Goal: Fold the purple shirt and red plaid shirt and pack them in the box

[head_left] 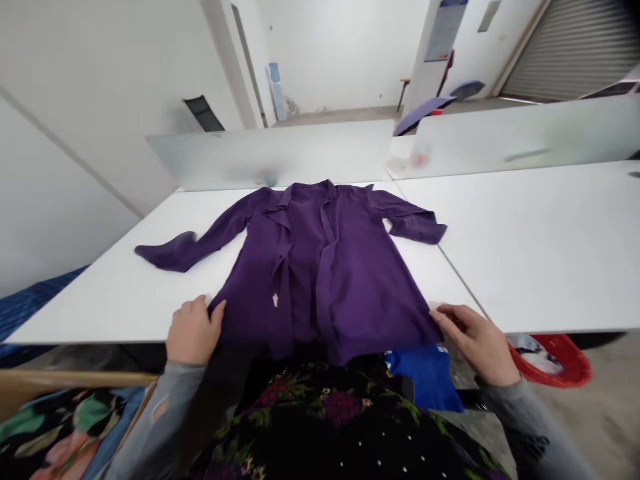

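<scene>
A purple button-up shirt [365, 293] lies face up on the white table, collar away from me and front unbuttoned. Its lower edge hangs over the table's near side. My left hand [194, 330] grips the shirt's lower left side, thumb on top. At the lower right corner, my right hand [473, 337] pinches the hem between thumb and fingers. The left sleeve stretches out to the side, while the right one is folded back on itself. A small white mark or tag shows on the left front panel.
The white table [530, 247] has a seam right of the shirt and frosted dividers [280, 153] along its back. A red basket [560, 360] stands below at right. Patterned cloth [65, 427] fills a wooden-edged container at lower left. Blue cloth [425, 377] hangs near my lap.
</scene>
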The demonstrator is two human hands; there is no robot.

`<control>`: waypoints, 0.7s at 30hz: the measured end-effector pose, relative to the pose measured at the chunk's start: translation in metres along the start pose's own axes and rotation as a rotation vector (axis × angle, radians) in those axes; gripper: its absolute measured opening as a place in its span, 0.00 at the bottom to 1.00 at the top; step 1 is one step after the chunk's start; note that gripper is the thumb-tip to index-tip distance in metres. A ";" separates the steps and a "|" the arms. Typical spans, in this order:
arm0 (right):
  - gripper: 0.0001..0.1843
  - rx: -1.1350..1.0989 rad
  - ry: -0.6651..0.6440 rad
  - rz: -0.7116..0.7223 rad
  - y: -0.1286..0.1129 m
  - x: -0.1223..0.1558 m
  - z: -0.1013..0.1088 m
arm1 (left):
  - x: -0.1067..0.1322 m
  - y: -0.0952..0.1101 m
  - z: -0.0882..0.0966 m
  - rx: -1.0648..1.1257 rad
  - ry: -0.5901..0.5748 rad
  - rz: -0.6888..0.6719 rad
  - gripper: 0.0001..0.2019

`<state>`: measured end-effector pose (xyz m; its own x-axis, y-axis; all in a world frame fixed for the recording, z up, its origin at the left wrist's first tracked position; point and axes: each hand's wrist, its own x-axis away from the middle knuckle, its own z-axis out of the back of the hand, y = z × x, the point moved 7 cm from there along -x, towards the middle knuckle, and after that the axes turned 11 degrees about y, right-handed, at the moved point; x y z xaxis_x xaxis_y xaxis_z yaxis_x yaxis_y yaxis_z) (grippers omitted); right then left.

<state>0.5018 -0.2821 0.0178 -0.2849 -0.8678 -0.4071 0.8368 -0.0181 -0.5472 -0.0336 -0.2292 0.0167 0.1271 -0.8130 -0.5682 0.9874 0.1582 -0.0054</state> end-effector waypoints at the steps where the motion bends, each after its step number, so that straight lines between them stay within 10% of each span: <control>1: 0.18 0.050 0.009 0.055 -0.008 0.003 -0.005 | 0.000 -0.002 -0.006 -0.028 -0.052 -0.016 0.20; 13: 0.13 0.265 0.077 0.036 0.007 0.005 -0.001 | 0.025 -0.003 0.010 -0.134 -0.247 0.192 0.15; 18: 0.17 0.344 0.023 0.062 0.001 0.002 0.007 | 0.022 0.009 0.047 -0.093 0.035 0.088 0.15; 21: 0.17 0.238 0.102 0.148 -0.026 -0.001 0.017 | 0.026 0.054 0.065 0.272 0.032 -0.032 0.16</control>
<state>0.4881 -0.2893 0.0445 -0.1865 -0.8156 -0.5477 0.9555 -0.0210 -0.2942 0.0292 -0.2783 0.0554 0.0965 -0.7962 -0.5973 0.9804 -0.0275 0.1950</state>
